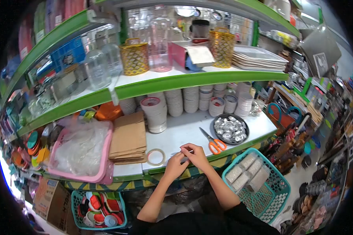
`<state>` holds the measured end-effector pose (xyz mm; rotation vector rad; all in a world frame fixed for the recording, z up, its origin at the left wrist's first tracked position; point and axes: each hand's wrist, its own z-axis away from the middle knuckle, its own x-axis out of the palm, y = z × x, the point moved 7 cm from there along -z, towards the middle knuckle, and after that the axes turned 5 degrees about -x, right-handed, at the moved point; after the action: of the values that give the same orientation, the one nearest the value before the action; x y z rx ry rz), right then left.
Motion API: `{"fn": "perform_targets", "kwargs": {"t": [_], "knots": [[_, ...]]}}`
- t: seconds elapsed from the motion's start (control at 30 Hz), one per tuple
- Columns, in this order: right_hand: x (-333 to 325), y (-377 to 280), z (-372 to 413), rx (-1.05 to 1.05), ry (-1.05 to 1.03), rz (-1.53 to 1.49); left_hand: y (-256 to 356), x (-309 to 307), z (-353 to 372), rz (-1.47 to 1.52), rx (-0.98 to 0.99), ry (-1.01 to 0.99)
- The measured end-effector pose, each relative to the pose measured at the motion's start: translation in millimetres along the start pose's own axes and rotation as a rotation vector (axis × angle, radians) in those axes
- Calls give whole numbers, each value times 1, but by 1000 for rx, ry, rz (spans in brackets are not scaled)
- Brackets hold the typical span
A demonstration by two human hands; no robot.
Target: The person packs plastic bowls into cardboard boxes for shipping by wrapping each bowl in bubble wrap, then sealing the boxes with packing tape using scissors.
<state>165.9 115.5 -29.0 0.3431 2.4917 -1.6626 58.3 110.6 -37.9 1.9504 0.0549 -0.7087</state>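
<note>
In front of the shelf edge, my left hand point(176, 166) and my right hand point(195, 155) meet with curled fingers pressed together at the tips. Whatever is between them, if anything, is too small to make out. To the left of my hands, a roll of tape point(147, 156) lies flat on the white shelf. Orange-handled scissors point(217, 147) rest at the right, blades pointing away and leftward. Just beyond them sits a dark round pan point(228, 141) full of small foil-wrapped pieces point(230, 128).
Brown paper bags point(127, 137) lie beside a pink basket point(109, 154) of clear plastic. Stacked cups point(173, 102) line the back under a green-edged shelf point(200, 80). Below stand a teal basket point(284, 196) with several white packets point(258, 179) and another teal basket point(75, 213) of colourful lids.
</note>
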Motion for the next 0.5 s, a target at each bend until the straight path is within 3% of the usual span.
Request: {"fn": "perform_targets", "kwargs": {"t": [0.1,0.33,0.4,0.5], "knots": [[28,-8,-13,51,-67,-75,-11,-30,8,23,-18,121],[82,-4,-47,-101,-52,-104,-27,-87,36,88,-96,341],[95,-7,-53,34,-61,-211,-37,-92,41,245,-125,341],[112,-8,-65,62,-67,-200,-46,-100,49,391,-167,328]]}}
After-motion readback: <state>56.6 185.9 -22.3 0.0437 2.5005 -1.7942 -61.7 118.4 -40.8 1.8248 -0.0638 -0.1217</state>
